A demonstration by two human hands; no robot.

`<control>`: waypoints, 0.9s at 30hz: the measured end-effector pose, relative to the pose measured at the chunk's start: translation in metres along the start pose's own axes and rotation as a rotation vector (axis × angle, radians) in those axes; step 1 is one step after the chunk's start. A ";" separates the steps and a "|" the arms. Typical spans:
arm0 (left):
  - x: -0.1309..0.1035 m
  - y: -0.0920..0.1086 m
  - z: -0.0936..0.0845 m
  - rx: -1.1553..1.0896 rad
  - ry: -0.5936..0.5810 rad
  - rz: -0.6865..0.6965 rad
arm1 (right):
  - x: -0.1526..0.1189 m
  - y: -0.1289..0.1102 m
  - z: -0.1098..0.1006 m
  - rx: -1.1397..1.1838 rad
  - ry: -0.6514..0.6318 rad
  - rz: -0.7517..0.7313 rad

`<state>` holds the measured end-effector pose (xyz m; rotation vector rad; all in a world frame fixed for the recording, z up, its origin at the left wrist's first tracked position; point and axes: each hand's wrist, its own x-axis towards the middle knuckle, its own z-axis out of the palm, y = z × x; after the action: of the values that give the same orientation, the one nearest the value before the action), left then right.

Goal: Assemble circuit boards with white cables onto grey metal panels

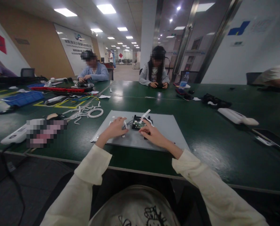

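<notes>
Head view: circuit board (138, 122) lies on the grey flat panel (164, 124), between and slightly beyond the two hands; the panel rests on the green table (208, 138). White strip (145, 115) crosses the board, its upper end projecting past the far edge. Grey cable (130, 121) meets the board's left side.

Left hand (116, 127): fingers bent over the panel, beside short white strips; whether anything is pinched cannot be told. Right hand (152, 134): index finger reaches the board's near right edge, thumb beneath; contact and grip cannot be confirmed at this size.

Assessment: fingertip work at this edge calls for light pressure, directed at the board's rim rather than its components. The left hand is well placed to steady the cable, which should stay slack so its joint takes no pull. Strips should lie flat, without creases, clear of connectors.
</notes>
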<state>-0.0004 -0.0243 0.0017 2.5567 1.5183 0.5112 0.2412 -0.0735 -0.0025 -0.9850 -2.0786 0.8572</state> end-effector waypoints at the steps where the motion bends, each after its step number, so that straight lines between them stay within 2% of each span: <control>1: -0.006 0.002 -0.001 0.027 -0.054 -0.004 | 0.000 0.000 0.000 -0.001 0.000 -0.005; 3: -0.014 0.005 -0.002 0.060 -0.093 -0.023 | 0.000 0.001 0.000 -0.004 -0.006 -0.011; 7: -0.015 -0.002 0.000 0.077 -0.012 -0.061 | 0.000 0.001 -0.001 -0.007 -0.013 -0.004; 11: -0.011 -0.018 0.006 -0.001 0.039 0.056 | 0.000 -0.001 -0.001 -0.012 -0.013 -0.001; 17: -0.014 -0.025 0.011 -0.061 -0.042 0.198 | -0.001 -0.003 -0.002 -0.021 -0.020 0.006; 22: -0.014 -0.021 0.006 -0.068 -0.125 0.191 | -0.002 -0.006 -0.003 -0.023 -0.040 0.002; 27: -0.013 -0.023 0.008 -0.064 -0.155 0.209 | -0.002 -0.005 -0.003 -0.039 -0.042 -0.001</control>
<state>-0.0226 -0.0238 -0.0147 2.6494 1.1745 0.3672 0.2429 -0.0765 0.0024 -0.9941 -2.1388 0.8467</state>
